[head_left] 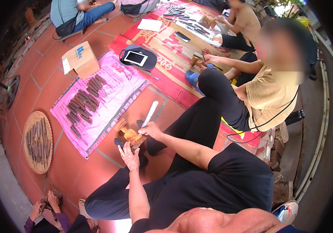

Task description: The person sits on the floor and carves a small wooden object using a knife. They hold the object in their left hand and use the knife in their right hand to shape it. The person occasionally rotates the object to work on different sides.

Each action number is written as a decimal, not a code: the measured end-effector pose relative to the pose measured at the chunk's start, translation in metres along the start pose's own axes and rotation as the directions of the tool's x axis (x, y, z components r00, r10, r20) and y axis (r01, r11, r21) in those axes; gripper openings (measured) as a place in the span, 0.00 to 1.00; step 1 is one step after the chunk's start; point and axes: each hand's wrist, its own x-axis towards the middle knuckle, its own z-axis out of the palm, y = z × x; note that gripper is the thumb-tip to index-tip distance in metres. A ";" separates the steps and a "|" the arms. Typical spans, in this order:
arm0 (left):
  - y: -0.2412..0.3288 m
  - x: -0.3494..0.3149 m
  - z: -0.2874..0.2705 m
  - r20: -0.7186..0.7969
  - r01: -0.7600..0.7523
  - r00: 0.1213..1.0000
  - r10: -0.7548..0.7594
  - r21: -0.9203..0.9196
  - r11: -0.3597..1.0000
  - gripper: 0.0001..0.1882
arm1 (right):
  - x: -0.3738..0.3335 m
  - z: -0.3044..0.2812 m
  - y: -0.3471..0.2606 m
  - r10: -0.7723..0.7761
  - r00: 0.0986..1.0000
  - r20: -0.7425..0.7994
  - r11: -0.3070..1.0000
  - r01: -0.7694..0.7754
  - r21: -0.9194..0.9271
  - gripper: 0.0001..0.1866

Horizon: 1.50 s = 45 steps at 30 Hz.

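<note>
A carved, honey-coloured wooden piece (130,134) with a narrow stem and a wider base is between my feet, just above the tiled floor. My left hand (130,156) holds it near the base, fingers long against its near side. In my right hand (152,131) is a long, slim white tool (150,112), closed in the fingers at its lower part and slanting up and away. The tool's lower end is hidden by the hand, so its kind cannot be told. Dark brown sticks (84,101) lie in rows on a pink printed sheet (112,83) beyond the carving.
At left, a round woven basket (48,165) holds more sticks. An open cardboard box (86,64) and a dark cap (151,62) with a white phone (135,58) border the sheet. Several people sit around; one (275,93) is close on my right. Another's hands (44,205) work at lower left.
</note>
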 end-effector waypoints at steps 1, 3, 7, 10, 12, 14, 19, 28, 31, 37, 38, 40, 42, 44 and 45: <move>0.000 0.001 0.000 -0.004 -0.005 1.000 0.005 -0.006 1.000 0.34 | -0.002 0.004 0.001 -0.039 0.999 0.026 0.997 0.041 -0.073 0.08; 0.000 0.001 0.003 -0.001 -0.007 1.000 0.007 -0.014 1.000 0.34 | -0.003 0.006 0.001 -0.109 0.993 -0.036 0.936 0.091 -0.341 0.08; -0.004 0.000 0.001 0.000 0.007 1.000 -0.007 0.001 1.000 0.34 | 0.001 0.003 -0.010 0.101 0.993 -0.058 0.964 -0.083 0.251 0.06; 0.001 0.001 -0.001 0.008 0.009 1.000 -0.009 -0.010 1.000 0.34 | 0.001 -0.002 -0.002 0.109 0.991 -0.077 0.934 -0.076 0.348 0.07; 0.004 0.001 0.002 0.012 0.009 1.000 -0.009 -0.023 1.000 0.34 | 0.002 0.004 0.003 0.011 0.999 -0.049 1.000 -0.010 0.030 0.06; 0.000 0.001 -0.002 0.001 0.006 1.000 -0.006 -0.022 1.000 0.34 | -0.004 0.015 0.000 -0.100 0.993 -0.069 0.981 0.087 -0.171 0.05; 0.000 0.000 -0.004 0.006 0.010 1.000 -0.010 0.010 1.000 0.34 | 0.002 0.009 -0.002 0.099 0.988 -0.120 0.956 -0.061 0.286 0.06; 0.008 0.003 -0.007 0.018 -0.019 1.000 0.020 -0.040 0.999 0.30 | 0.005 0.006 0.010 0.089 0.989 -0.118 0.983 -0.067 0.174 0.12; 0.001 0.004 0.000 0.030 -0.020 0.999 0.021 -0.050 0.999 0.31 | 0.010 0.004 0.009 0.114 0.988 -0.106 0.981 -0.095 0.169 0.11; 0.002 0.004 -0.001 0.022 -0.027 0.999 0.027 -0.028 0.999 0.30 | -0.005 0.010 -0.002 0.015 0.995 -0.096 0.986 0.001 0.168 0.07; -0.001 0.003 -0.003 0.015 -0.029 0.999 0.029 -0.027 0.999 0.30 | 0.007 0.010 0.007 0.122 0.982 -0.143 0.955 -0.077 0.286 0.07; 0.000 0.002 -0.004 0.008 -0.038 0.999 0.038 -0.038 0.999 0.30 | 0.007 0.004 0.005 0.168 0.963 -0.212 0.958 -0.109 0.264 0.08; 0.003 0.003 -0.006 0.020 -0.011 1.000 0.011 -0.027 1.000 0.31 | 0.006 0.013 0.005 0.082 0.988 -0.131 0.987 -0.062 0.151 0.08; 0.008 0.004 -0.011 0.050 0.023 0.999 -0.022 -0.019 1.000 0.31 | 0.004 0.015 0.010 -0.046 0.993 -0.105 0.998 0.040 -0.056 0.08; 0.007 0.003 -0.006 0.033 0.000 0.999 0.001 -0.024 1.000 0.32 | 0.002 0.014 0.013 -0.137 0.985 -0.107 0.972 0.112 -0.206 0.08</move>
